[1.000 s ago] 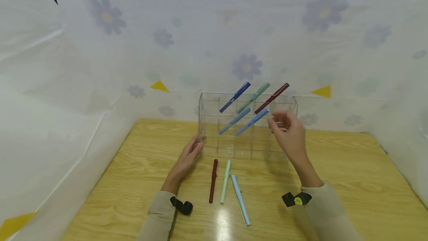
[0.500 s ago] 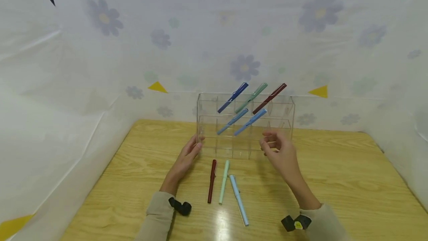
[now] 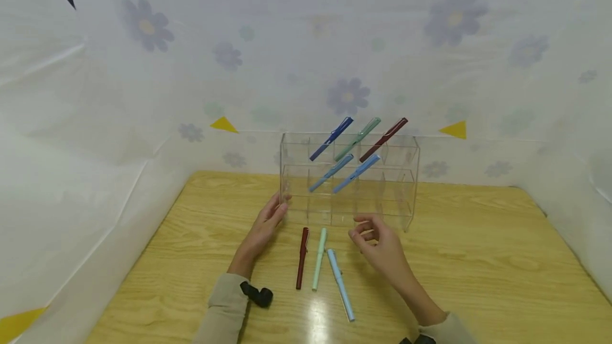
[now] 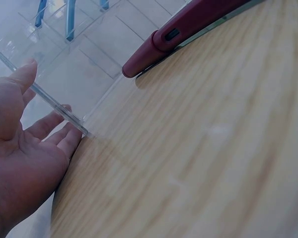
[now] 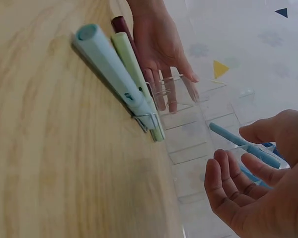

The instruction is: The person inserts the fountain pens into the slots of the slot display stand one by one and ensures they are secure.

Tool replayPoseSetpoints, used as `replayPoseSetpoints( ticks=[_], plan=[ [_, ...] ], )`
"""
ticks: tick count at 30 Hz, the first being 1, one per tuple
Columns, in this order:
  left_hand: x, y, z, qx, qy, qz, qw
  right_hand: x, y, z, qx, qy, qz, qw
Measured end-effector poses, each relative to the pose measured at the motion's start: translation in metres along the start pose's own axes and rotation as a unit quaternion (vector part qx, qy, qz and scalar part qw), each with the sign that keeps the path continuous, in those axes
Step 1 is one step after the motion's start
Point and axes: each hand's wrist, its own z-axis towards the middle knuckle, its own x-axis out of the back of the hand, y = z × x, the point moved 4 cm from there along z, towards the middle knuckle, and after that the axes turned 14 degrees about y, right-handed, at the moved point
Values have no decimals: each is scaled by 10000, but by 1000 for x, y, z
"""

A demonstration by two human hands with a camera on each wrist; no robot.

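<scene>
At the rack [image 3: 368, 190] my left hand [image 3: 264, 227] grips, my right hand [image 3: 380, 243] has dropped, fingertips apart, seemingly free for loose pens [image 3: 319, 259].

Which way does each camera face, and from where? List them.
Head: head-worn, facing forward and down at the clear rack; left hand and right hand show.
Left wrist: worn there, facing the rack's side; left hand shows.
Right wrist: worn there, facing rack and table; both hands show.
Wrist views share the table's maroon pen.

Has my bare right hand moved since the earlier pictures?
Yes: in the head view, the right hand moved down and leftward relative to the clear plastic compartment rack, to near its bottom edge.
</scene>
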Motion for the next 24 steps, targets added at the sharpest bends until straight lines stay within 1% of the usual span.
replayPoseSetpoints(
  ticks=[8, 12, 15, 18, 24],
  plan=[
    [0, 0, 0, 17, -52, -45, 10000, -23, 7, -15, -358, -629, -164, 9972],
    [1, 1, 0, 26, -27, -53, 10000, -31, 8, -22, -377, -944, -376, 9941],
    [1, 1, 0, -20, -26, -73, 10000, -36, 8, -27, -326, -1107, -596, 9915],
    [0, 0, 0, -21, -45, -86, 10000, -39, 8, -31, -199, -1138, -833, 9898],
    [0, 0, 0, 38, -36, -115, 9999, -43, 6, -36, 295, -1150, -1347, 9838]
  ],
)
